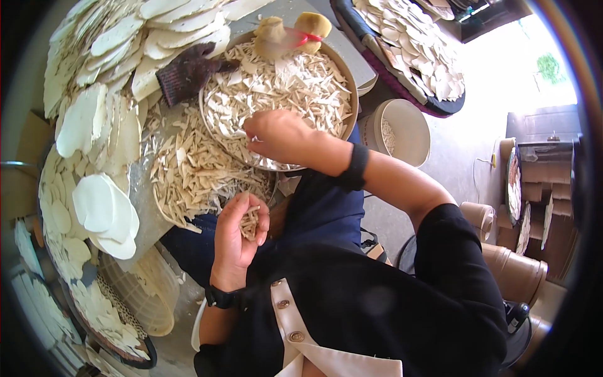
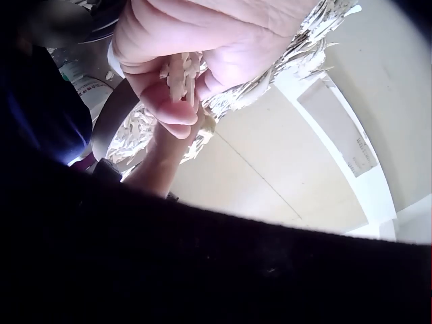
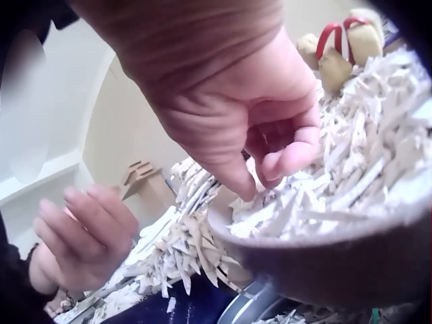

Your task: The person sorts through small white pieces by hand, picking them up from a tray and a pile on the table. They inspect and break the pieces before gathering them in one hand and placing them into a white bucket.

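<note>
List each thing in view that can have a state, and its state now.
Brown-sided round bowl: upright, open, heaped with pale strips.
Off-white round bucket: open, some pale pieces inside.
Dark purple knitted glove: unworn, lying at the bowl's rim.
Left hand: curled round some loose strips.
Right hand: fingers curled, tips at the bowl's strips; whether gripping any is unclear.
</note>
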Demonstrator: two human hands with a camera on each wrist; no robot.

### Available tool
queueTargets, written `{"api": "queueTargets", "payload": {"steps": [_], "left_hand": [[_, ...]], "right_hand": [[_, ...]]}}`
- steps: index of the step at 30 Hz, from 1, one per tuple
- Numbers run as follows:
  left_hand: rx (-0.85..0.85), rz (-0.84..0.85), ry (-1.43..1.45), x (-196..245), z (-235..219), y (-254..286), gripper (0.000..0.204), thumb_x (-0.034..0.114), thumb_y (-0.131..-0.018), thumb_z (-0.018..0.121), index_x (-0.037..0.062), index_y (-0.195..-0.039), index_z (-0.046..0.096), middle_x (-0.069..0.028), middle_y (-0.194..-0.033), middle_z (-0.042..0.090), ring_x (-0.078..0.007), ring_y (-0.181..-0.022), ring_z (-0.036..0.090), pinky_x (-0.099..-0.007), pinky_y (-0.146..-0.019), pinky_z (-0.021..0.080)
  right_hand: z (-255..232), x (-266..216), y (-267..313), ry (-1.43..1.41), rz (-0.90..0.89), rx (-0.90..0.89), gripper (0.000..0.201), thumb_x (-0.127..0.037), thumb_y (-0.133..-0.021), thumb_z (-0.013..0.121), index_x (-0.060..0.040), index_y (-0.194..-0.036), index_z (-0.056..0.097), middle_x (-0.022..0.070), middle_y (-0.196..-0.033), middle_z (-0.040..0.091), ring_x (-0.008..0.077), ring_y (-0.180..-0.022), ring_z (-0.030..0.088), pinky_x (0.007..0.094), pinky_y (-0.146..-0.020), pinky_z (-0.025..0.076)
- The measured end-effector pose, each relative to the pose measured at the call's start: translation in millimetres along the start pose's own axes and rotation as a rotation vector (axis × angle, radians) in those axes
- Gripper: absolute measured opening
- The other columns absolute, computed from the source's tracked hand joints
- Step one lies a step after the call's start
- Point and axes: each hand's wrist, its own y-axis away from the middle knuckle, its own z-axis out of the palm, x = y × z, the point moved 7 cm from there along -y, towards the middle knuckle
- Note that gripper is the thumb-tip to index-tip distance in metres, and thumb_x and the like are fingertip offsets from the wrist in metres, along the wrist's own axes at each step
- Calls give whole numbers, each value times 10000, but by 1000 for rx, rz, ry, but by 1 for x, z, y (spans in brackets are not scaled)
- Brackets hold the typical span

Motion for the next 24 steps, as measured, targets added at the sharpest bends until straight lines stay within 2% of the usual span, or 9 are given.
{"api": "queueTargets", "payload": {"steps": [3, 8, 10, 12, 14, 16, 19, 20, 24], "left_hand": [[29, 21, -20, 5, 0, 4, 208, 229, -961, 518, 49, -875, 575, -105, -800, 609, -150, -568, 564, -227, -390, 401], [15, 13, 5, -2, -14, 0, 231, 244, -961, 520, 27, -927, 591, -151, -869, 654, -185, -617, 620, -231, -386, 419], [40, -41, 74, -8, -10, -2, 269, 271, -967, 509, 18, -942, 597, -171, -899, 664, -195, -639, 635, -236, -391, 436], [34, -79, 101, -11, -5, -4, 285, 283, -969, 503, 16, -947, 598, -174, -911, 664, -197, -644, 638, -237, -393, 441], [-27, -82, 38, -11, 0, -4, 259, 263, -969, 507, 21, -936, 592, -144, -859, 645, -178, -617, 612, -228, -393, 432], [-104, -62, -5, -9, 2, -3, 241, 251, -967, 512, 26, -924, 588, -125, -827, 630, -164, -598, 594, -223, -393, 427], [-11, -87, 14, -14, 1, -4, 215, 234, -964, 517, 38, -902, 580, -101, -785, 607, -148, -577, 570, -221, -390, 416], [-20, -94, 11, -15, 3, -5, 214, 234, -963, 518, 40, -899, 580, -99, -785, 607, -147, -576, 569, -222, -388, 415], [-11, -88, -25, -14, 5, -3, 204, 228, -961, 518, 45, -895, 579, -90, -778, 604, -145, -569, 567, -227, -385, 409]], "right_hand": [[11, 3, -6, 69, 55, -78, 149, -201, -766, 640, -61, -811, 617, 124, -751, 620, 313, -748, 636, 427, -657, 502], [-36, -18, 10, -324, 7, 84, 112, -162, -699, 648, -54, -721, 627, 125, -681, 634, 308, -615, 629, 388, -559, 510], [-41, -46, 29, -497, -128, -10, 147, -168, -760, 688, -44, -767, 609, 99, -698, 617, 276, -619, 630, 375, -580, 506], [-54, -59, 45, -411, -126, -150, 281, -232, -774, 726, -42, -956, 628, 137, -876, 639, 293, -746, 645, 383, -691, 525], [-68, -11, 52, -182, 63, 50, 496, -316, -788, 734, -33, -1159, 565, 178, -1109, 592, 318, -987, 611, 398, -873, 496], [-93, 56, 46, 93, 338, 152, 605, -362, -810, 704, -73, -1298, 496, 193, -1323, 470, 362, -1222, 468, 432, -1024, 404], [-66, 94, 42, 216, 487, 55, 605, -398, -834, 668, -148, -1350, 474, 181, -1444, 343, 407, -1318, 342, 493, -1074, 337], [-53, 86, 40, 202, 508, 42, 669, -446, -833, 638, -203, -1411, 405, 213, -1491, 259, 474, -1364, 226, 589, -1088, 259], [-41, 23, 21, 167, 190, 14, 550, -410, -827, 655, -160, -1305, 545, 185, -1478, 306, 443, -1368, 240, 575, -1107, 232]]}}
